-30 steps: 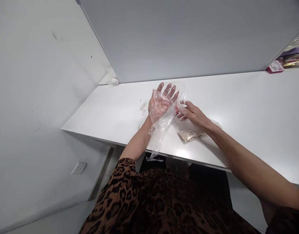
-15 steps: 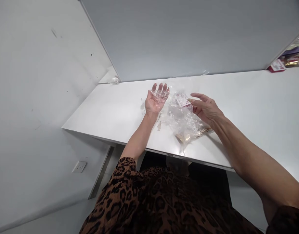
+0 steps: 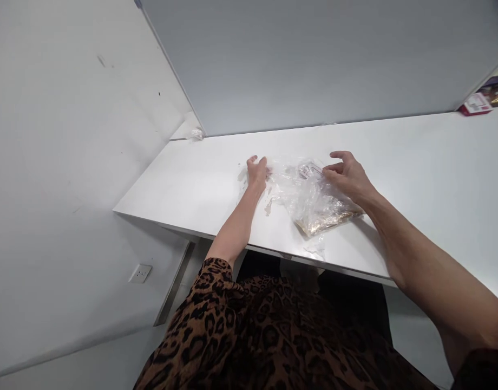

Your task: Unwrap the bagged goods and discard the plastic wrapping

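Observation:
A sheet of clear plastic film (image 3: 281,176) lies crumpled on the white table, stretching between my two hands. My left hand (image 3: 257,172) has its fingers curled on the film's left end, with the palm turned away. Under the film shows a small white box with red print (image 3: 309,170), mostly veiled by creases. At the box's right edge, my right hand (image 3: 348,176) pinches with thumb and fingers, the index finger held off. Below it rests a flat gold packet (image 3: 328,221) inside clear plastic, close to the table's front edge.
The white table (image 3: 163,189) runs along a grey upright panel (image 3: 314,59). A scrap of clear plastic (image 3: 197,134) lies in the back left corner. At the far right stands a red-and-white box (image 3: 475,104) beside other packages. A wall socket (image 3: 140,273) is low on the left.
My left hand has turned over from palm up and closed on the film. The film now covers the box. My right hand stays at the box's right side.

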`<act>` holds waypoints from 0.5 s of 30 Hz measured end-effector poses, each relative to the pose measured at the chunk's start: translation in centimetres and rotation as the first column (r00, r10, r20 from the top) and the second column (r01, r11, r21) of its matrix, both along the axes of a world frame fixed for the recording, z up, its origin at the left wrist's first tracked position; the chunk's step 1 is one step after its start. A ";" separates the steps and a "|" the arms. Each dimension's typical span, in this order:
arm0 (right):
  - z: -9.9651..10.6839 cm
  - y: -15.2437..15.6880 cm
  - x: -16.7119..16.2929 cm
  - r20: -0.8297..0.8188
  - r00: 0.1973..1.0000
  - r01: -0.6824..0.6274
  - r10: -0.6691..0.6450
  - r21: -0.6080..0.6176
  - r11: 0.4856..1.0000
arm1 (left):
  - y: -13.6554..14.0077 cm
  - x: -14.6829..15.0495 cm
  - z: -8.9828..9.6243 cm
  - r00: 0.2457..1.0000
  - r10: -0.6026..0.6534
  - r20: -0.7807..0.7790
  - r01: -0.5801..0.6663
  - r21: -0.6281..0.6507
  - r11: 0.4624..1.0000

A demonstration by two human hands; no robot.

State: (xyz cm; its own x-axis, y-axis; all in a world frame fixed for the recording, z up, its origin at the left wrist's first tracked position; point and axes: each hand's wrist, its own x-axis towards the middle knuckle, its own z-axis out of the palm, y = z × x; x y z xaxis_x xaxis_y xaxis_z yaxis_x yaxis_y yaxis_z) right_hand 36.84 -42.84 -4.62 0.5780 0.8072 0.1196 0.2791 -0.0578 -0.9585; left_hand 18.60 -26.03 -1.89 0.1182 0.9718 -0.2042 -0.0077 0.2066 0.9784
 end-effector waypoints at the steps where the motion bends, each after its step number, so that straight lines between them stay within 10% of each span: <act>1: 0.2 -0.3 -0.3 0.060 0.997 -0.038 0.040 -0.026 0.999 | -0.2 0.0 -0.1 0.992 0.031 -0.125 -0.008 0.182 0.983; 4: 0.8 -0.7 -1.3 0.174 0.975 -0.131 0.141 -0.067 0.989 | -1.4 0.1 0.1 0.870 0.110 -0.480 0.215 0.571 0.792; 7: 1.1 -0.7 -2.2 0.265 0.952 -0.122 0.153 -0.128 0.984 | -2.5 0.9 0.1 0.686 0.065 -0.725 0.505 0.538 0.675; 11: 0.7 -0.6 -2.6 0.271 0.957 -0.063 0.104 -0.155 0.986 | -2.3 1.8 -1.1 0.565 -0.229 -0.792 0.683 0.294 0.668; 15: 0.6 -0.9 -2.6 0.177 0.983 -0.025 0.041 -0.094 0.995 | -0.5 1.4 -2.2 0.769 -0.339 -0.541 0.563 0.324 0.760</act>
